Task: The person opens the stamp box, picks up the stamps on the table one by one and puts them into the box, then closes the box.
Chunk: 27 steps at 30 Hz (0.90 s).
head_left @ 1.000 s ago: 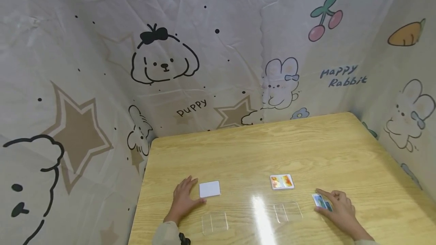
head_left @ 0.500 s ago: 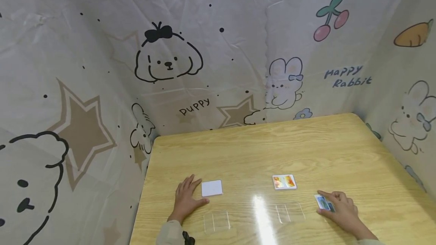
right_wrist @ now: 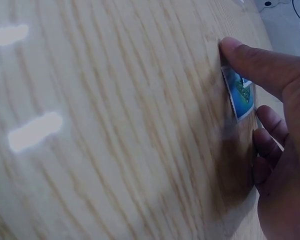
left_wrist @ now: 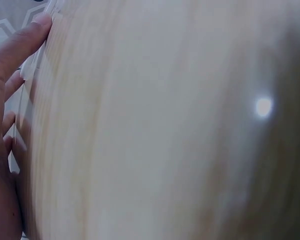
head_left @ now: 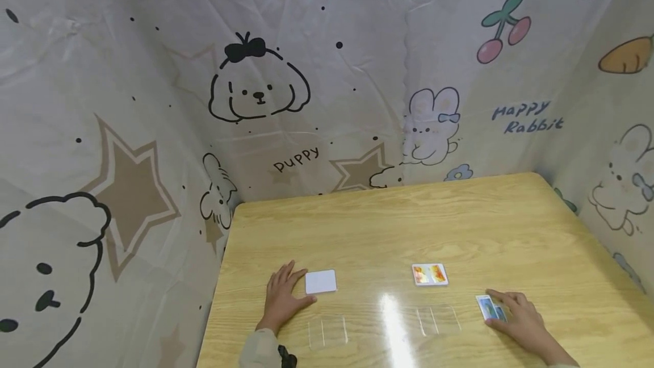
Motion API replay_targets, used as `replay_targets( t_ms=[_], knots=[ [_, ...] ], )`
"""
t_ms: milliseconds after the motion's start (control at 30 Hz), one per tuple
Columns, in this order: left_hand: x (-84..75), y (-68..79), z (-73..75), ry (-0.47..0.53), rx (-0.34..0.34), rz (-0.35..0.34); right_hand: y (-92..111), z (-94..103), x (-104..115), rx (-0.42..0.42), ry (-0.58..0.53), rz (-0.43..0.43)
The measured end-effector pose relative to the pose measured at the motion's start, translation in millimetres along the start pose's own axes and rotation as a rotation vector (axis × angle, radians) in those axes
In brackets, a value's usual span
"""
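Observation:
In the head view my left hand (head_left: 283,299) rests on the table at the left side of a blank white card stack (head_left: 321,281). Its thumb and forefinger are spread at that stack's left corners. My right hand (head_left: 520,322) lies on the table, thumb and forefinger spread along opposite edges of two overlapping blue picture cards (head_left: 487,306). In the right wrist view a blue card (right_wrist: 242,100) lies flat, and the thumb (right_wrist: 240,50) overlaps its upper end. The other fingers are bent loosely. The left wrist view catches the left thumb (left_wrist: 30,37) on the table.
An orange-and-yellow picture card stack (head_left: 430,275) lies right of the middle. Two clear rectangular pieces, one at the left (head_left: 327,332) and another at the right (head_left: 438,321), lie nearer. Printed curtains (head_left: 317,101) enclose the wooden table (head_left: 398,220). Bright glare (head_left: 394,322) streaks its surface.
My right hand has slid slightly right relative to the blue cards, showing more of them. My left hand keeps its place by the white stack. The whole view has shifted a little.

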<state>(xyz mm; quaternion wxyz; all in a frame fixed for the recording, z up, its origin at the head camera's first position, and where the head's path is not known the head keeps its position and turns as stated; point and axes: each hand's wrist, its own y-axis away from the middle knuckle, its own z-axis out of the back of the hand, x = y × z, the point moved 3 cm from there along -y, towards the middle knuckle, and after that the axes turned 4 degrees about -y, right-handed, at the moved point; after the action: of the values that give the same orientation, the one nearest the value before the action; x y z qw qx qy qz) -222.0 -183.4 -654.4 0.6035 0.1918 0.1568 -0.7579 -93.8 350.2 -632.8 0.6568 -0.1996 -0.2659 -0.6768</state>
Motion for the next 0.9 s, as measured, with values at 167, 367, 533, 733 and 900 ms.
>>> replay_targets(
  t_ms=[167, 367, 533, 733, 900],
  knots=[
    [0.3, 1.2, 0.7, 0.01, 0.006, 0.016, -0.5, 0.1, -1.1, 0.004, 0.004, -0.009],
    [-0.3, 1.7, 1.5, 0.006, 0.0, 0.013, 0.2, -0.6, -0.2, -0.015, 0.004, -0.011],
    [-1.4, 1.3, 0.6, 0.012, 0.01, 0.019, 2.0, -1.1, 0.1, -0.029, 0.012, -0.013],
    [-1.3, 0.6, -0.1, 0.017, 0.003, 0.023, 0.8, -0.8, 0.4, -0.041, 0.021, -0.01],
    [-1.6, 0.6, 1.2, 0.017, 0.001, 0.028, -1.5, -0.6, 3.9, -0.059, 0.005, 0.011]
  ],
)
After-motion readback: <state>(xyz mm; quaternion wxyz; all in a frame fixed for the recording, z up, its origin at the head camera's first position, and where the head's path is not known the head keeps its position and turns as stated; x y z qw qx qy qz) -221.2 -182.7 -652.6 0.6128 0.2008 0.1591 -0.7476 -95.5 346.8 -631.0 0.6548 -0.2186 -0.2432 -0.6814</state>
